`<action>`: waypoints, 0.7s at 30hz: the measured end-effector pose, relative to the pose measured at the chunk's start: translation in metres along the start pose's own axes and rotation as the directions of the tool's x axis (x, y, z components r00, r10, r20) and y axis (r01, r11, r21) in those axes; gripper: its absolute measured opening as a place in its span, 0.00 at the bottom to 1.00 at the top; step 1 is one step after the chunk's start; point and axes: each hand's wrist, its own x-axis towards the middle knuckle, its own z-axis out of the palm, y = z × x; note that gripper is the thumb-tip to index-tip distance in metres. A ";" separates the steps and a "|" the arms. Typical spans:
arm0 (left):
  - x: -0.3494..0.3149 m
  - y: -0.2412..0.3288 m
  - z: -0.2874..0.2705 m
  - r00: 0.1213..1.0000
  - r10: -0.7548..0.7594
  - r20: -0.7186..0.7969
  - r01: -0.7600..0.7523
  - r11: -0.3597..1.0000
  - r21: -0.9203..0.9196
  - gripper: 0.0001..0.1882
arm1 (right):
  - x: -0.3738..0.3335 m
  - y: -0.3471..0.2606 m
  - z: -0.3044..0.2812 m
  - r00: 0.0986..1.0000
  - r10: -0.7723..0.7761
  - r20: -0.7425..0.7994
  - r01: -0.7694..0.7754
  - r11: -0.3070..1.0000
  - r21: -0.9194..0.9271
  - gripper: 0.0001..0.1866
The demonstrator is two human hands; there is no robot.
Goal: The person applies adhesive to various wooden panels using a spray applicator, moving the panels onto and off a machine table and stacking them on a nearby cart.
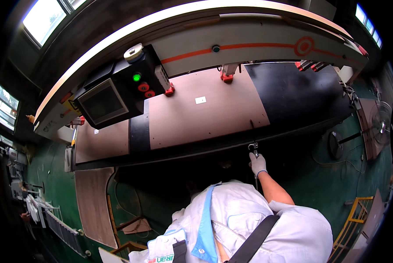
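Silver metal hand tool point(255, 146) at long black desk point(297, 96), near edge | white-gloved right fingers point(252, 158) wrapped round it; left hand point(178, 214) mostly hidden, can't tell | I'd keep its tip off flat brown board point(205, 118)

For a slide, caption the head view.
Gloved right hand holding a metal tool beside a machine bed bearing brown panels.

right glove point(259, 164): pale grey | large panel point(205, 116): pinkish-brown | beam point(266, 34): grey, orange-striped | floor point(56, 184): green | collar point(203, 232): blue
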 end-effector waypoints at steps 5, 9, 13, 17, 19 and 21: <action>0.017 0.005 0.005 0.945 0.326 -0.027 -0.312 0.924 0.221 0.27 | 0.031 0.035 0.008 0.982 -0.092 -0.167 0.065 0.985 -0.157 0.23; 0.005 0.023 0.003 0.983 0.183 0.017 -0.174 0.957 -0.233 0.25 | 0.019 0.020 0.016 0.985 -0.095 -0.141 0.063 0.975 -0.213 0.24; -0.026 0.058 0.000 0.970 0.199 -0.139 -0.243 0.796 -0.554 0.22 | 0.016 0.014 0.009 0.989 -0.078 -0.128 0.049 0.975 -0.217 0.24; -0.048 0.078 -0.014 0.975 0.202 -0.089 -0.220 0.849 -0.481 0.24 | 0.009 0.010 -0.003 0.992 -0.049 -0.113 0.019 0.968 -0.252 0.27; -0.035 0.069 -0.015 0.976 0.185 -0.117 -0.218 0.867 -0.449 0.25 | 0.007 0.003 -0.003 0.991 -0.073 -0.111 0.038 0.956 -0.290 0.27; -0.029 0.062 -0.016 0.971 0.199 -0.134 -0.237 0.871 -0.429 0.25 | 0.007 0.001 -0.005 0.993 -0.066 -0.102 0.035 0.960 -0.279 0.27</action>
